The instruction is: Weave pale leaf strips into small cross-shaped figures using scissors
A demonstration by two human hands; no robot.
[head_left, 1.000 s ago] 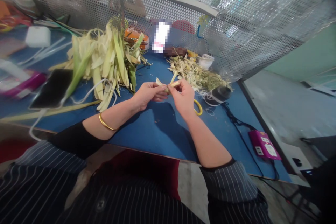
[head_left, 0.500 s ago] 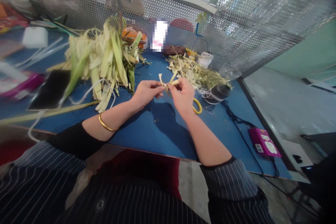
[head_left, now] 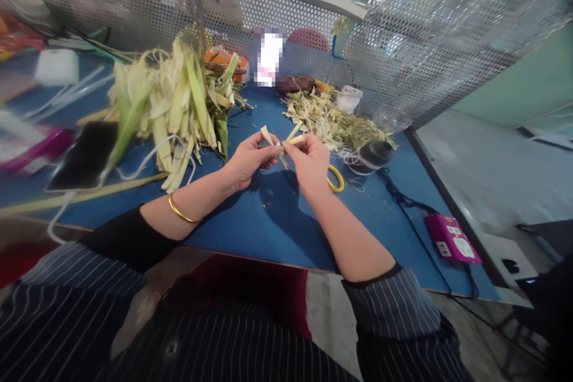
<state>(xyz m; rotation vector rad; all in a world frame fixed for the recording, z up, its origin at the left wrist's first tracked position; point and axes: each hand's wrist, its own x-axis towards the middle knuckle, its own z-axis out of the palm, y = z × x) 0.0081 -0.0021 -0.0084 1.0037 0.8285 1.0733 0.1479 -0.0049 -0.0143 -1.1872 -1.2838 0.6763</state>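
Pale strips of corn husk stick out from between my fingertips, above the middle of the blue table. My left hand pinches the strips from the left, one end rising past its index finger. From the other side my right hand grips them between thumb and fingers. The spot where the strips cross or join is mostly covered by my fingertips. Just right of my right wrist lies a yellow ring-shaped handle, partly hidden by the wrist.
A heap of corn husks lies left, beside a dark phone with a white cable. Husk scraps and a black spool of thread are at right. A purple power strip sits near the right edge, before a perforated metal screen.
The upright husk end has tilted left toward my left index finger, and a strip now points down below my fingertips. Both hands stay nearly in place.
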